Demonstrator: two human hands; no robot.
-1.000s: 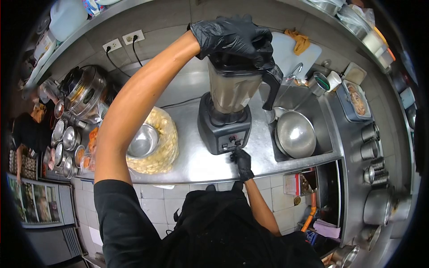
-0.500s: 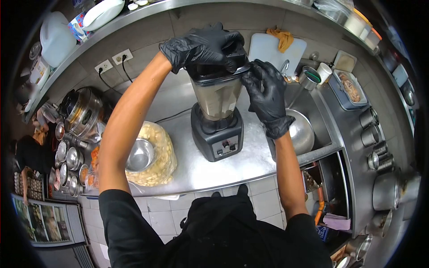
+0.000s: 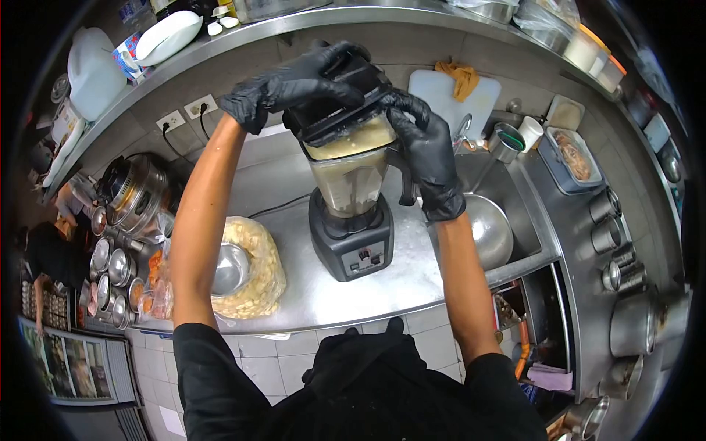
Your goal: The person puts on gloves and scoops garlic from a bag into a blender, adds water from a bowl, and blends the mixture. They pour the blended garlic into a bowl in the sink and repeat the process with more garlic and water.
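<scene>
A blender jar [image 3: 349, 180] with pale, thick contents stands upright on its black base [image 3: 353, 242]. My left hand [image 3: 316, 79], in a black glove, is wrapped round the black lid [image 3: 349, 110], which is tilted up off the jar so that the pale contents show beneath it. At the jar's upper right, my right hand [image 3: 430, 151], also gloved in black, has its fingers bent against the rim and lid edge, above the jar's handle [image 3: 404, 176]. Left of the base sits a plastic bag of pale peeled pieces [image 3: 261, 272] with a metal bowl [image 3: 230, 270] on it.
A sink [image 3: 526, 213] holding a large metal bowl [image 3: 489, 231] is on the right. Behind it lean a white board [image 3: 441, 95] and an orange cloth [image 3: 462, 81]. A shelf [image 3: 294, 23] runs overhead. Another person [image 3: 55, 253] is at far left.
The lid has come up off the jar and tilted, moving left with my left hand. My right hand has shifted slightly left and down, and the jar's handle now shows.
</scene>
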